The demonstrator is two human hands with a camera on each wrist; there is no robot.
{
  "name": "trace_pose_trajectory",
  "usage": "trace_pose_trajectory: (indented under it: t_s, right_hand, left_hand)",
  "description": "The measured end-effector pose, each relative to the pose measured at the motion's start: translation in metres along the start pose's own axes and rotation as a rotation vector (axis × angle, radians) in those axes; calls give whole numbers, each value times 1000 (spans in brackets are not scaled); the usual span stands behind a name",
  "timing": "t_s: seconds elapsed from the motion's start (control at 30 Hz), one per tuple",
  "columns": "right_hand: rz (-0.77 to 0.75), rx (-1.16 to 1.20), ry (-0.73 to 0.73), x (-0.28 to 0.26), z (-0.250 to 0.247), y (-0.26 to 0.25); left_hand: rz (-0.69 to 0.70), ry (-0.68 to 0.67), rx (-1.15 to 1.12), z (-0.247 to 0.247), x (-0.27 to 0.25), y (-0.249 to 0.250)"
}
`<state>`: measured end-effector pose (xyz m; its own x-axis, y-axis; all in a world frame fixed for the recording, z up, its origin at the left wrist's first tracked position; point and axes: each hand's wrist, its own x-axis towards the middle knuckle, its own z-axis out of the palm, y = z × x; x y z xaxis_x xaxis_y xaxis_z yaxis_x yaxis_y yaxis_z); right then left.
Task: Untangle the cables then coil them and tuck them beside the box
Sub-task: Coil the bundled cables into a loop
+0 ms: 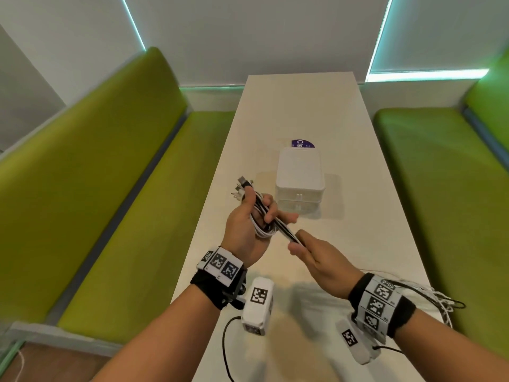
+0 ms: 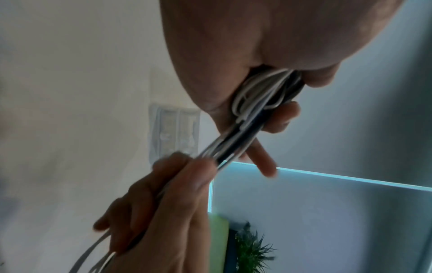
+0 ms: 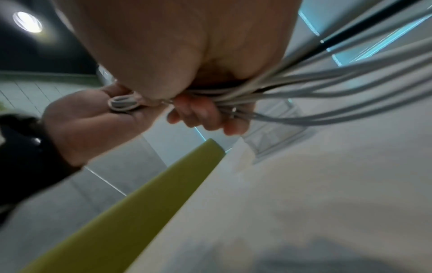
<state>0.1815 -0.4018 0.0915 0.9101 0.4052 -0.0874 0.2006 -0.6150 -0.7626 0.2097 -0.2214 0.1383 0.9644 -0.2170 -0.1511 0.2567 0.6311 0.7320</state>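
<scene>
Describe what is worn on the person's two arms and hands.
Both forearms are bare, with no sleeves or gloves. The left hand and the right hand each sit ahead of a black wrist strap ringed with white blocks printed with black square-pattern markers. A white camera unit bearing a similar marker, trailing a thin black cable, hangs under each wrist.

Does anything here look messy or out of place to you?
Only the loose cable tails: they trail off the right edge of the table past the right hand, uncoiled. The left hand grips the looped cables. The white box sits closed and square; nothing looks spilled or damaged.
</scene>
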Motion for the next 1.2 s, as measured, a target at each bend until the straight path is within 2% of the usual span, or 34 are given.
trace_pose_trajectory:
  t_s: [0.17, 0.37, 0.43, 0.5, 0.57, 0.63, 0.7, 0.77, 0.83, 1.0, 1.1, 1.2]
  right_hand:
    - [-19, 108, -81, -6, 3, 17]
    - [14, 98, -142, -2, 6, -3]
    - [0, -4, -221, -5, 3, -18]
    - [-46, -201, -291, -12, 0, -34]
    - [-101, -396, -313, -17, -6, -49]
    - [-158, -516, -299, -18, -16, -62]
    - [-211, -592, -276, -17, -30, -71]
    - [-252, -619, -228, -14, -43, -75]
    - [-256, -559, -148, -10, -55, -75]
    - [-250, -369, -39, 10, -72, -64]
    - [-244, -264, 16, 20, -74, -55]
    - [-241, -412, 35, 23, -70, -51]
  left_hand:
    - [19, 99, 38, 9, 9, 1]
    - [28, 129, 241, 8, 17, 8]
    - [33, 150, 305, 7, 21, 9]
    - [27, 160, 389, 6, 25, 8]
    - [15, 140, 577, 6, 25, 3]
    - [18, 67, 827, 9, 22, -6]
    - [-13, -29, 968, 8, 18, -16]
    - [-84, -104, 931, 2, 13, -21]
    - [-174, -106, 849, -2, 8, -22]
    - [-314, -206, 437, -6, -3, -32]
    - [-372, -217, 474, -6, -7, -34]
    - [-443, -199, 475, -6, -12, -27]
